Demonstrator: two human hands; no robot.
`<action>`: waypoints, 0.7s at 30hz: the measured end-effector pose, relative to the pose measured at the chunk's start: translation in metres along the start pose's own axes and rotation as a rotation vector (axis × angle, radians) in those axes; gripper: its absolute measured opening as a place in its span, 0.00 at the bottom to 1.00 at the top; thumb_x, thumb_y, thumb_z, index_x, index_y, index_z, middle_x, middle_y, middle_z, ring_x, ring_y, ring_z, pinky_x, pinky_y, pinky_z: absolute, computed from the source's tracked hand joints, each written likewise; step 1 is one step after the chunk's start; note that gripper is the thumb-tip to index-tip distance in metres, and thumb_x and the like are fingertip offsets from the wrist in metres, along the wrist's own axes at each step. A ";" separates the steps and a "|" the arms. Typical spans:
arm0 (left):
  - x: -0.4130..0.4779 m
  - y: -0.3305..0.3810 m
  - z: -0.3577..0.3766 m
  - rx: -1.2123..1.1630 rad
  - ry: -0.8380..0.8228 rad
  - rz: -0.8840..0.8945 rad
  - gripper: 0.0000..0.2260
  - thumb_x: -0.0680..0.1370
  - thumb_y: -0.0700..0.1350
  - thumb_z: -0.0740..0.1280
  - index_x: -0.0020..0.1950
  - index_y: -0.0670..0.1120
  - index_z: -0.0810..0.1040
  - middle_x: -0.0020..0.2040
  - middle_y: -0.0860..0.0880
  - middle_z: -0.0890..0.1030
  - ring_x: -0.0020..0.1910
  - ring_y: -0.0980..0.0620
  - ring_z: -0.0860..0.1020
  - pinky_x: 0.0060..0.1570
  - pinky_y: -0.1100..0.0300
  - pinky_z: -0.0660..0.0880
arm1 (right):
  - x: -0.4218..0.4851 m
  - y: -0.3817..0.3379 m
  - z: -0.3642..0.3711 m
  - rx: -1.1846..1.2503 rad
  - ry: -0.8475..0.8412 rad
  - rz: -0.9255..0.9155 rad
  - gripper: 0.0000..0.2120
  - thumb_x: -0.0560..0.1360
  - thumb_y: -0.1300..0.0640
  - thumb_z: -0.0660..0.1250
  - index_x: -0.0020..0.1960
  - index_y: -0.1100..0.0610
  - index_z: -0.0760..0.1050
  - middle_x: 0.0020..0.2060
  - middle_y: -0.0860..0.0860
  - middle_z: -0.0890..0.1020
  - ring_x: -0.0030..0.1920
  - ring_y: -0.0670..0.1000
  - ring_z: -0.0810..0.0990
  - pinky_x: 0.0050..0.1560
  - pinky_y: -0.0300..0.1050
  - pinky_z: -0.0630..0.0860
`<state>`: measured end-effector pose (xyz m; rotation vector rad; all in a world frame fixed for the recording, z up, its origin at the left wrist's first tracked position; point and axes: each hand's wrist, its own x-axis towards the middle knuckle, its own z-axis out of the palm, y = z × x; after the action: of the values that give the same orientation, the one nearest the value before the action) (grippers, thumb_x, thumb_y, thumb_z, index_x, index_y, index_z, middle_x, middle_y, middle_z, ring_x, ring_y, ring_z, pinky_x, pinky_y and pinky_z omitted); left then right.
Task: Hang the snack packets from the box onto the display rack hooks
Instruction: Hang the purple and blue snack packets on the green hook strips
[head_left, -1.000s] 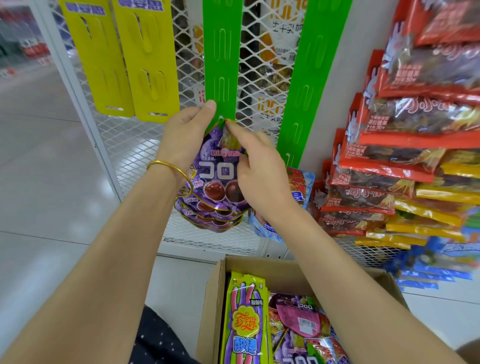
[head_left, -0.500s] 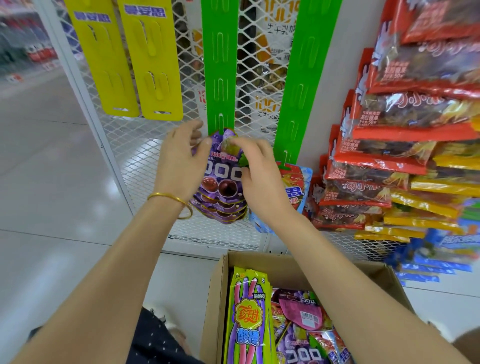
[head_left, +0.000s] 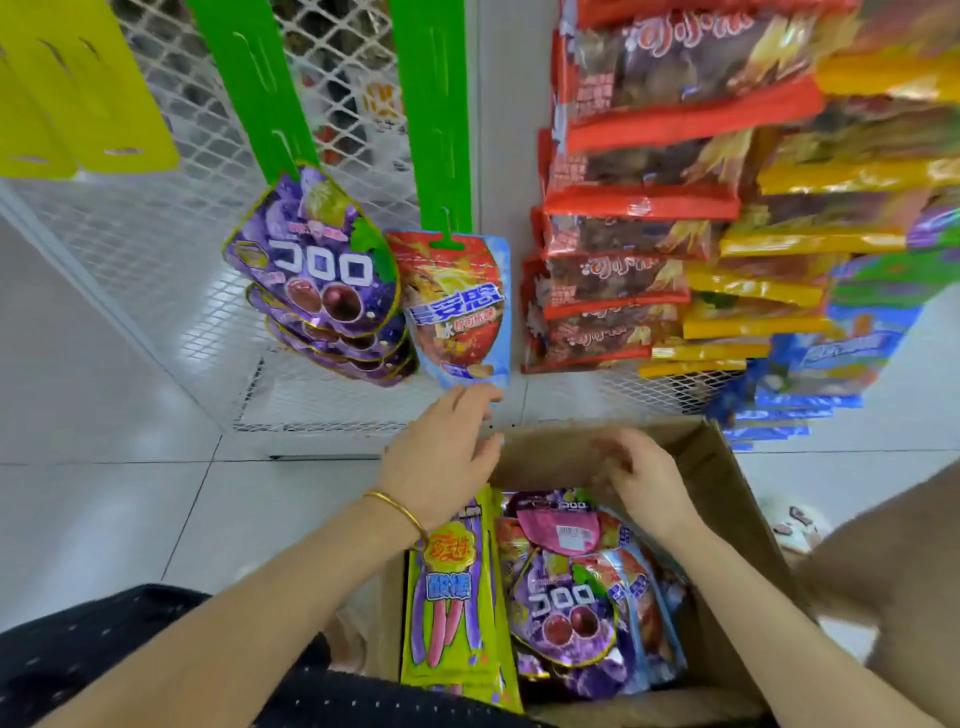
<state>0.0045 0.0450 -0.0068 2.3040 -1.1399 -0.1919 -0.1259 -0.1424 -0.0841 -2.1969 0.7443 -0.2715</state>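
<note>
Several purple grape gummy packets (head_left: 322, 280) hang stacked at the bottom of the left green hanging strip (head_left: 254, 88). A red-and-blue packet (head_left: 457, 306) hangs from the right green strip (head_left: 431, 104). Below them stands an open cardboard box (head_left: 717, 483) holding a green-yellow candy packet (head_left: 452, 597), a purple grape packet (head_left: 566, 618) and other packets. My left hand (head_left: 441, 457) hovers over the box's far left rim, fingers spread, holding nothing. My right hand (head_left: 639, 478) is inside the box opening above the packets, fingers loosely bent and blurred, holding nothing.
White wire mesh panel (head_left: 171, 249) backs the strips. Two yellow strips (head_left: 78, 104) hang at the upper left. Rows of red, yellow and blue packets (head_left: 649, 218) fill the rack at right. Grey tiled floor (head_left: 104, 415) lies to the left.
Both hands let go of the purple packet, which now hangs on the left green strip, and dropped down to the box. The view tilted downward.
</note>
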 end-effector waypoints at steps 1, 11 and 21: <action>0.001 0.001 0.009 -0.010 -0.063 -0.012 0.18 0.77 0.46 0.63 0.66 0.49 0.67 0.59 0.50 0.73 0.51 0.50 0.75 0.53 0.51 0.73 | -0.003 0.022 0.000 -0.016 -0.010 0.096 0.14 0.73 0.71 0.61 0.55 0.61 0.77 0.50 0.55 0.81 0.51 0.52 0.79 0.54 0.46 0.74; 0.015 -0.010 0.055 -0.029 -0.286 -0.136 0.17 0.77 0.42 0.64 0.65 0.46 0.70 0.55 0.48 0.75 0.45 0.53 0.75 0.49 0.62 0.69 | -0.020 0.123 0.058 -0.036 -0.289 0.657 0.12 0.75 0.61 0.66 0.58 0.61 0.74 0.49 0.57 0.79 0.51 0.56 0.77 0.52 0.43 0.71; 0.017 -0.020 0.068 -0.077 -0.318 -0.210 0.15 0.76 0.41 0.64 0.63 0.47 0.71 0.53 0.50 0.75 0.44 0.54 0.76 0.47 0.60 0.73 | -0.027 0.144 0.083 -0.049 -0.270 0.778 0.16 0.74 0.55 0.68 0.59 0.61 0.74 0.56 0.57 0.79 0.60 0.57 0.76 0.59 0.46 0.71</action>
<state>0.0045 0.0136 -0.0725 2.3779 -1.0126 -0.6901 -0.1747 -0.1501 -0.2455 -1.7692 1.3723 0.4285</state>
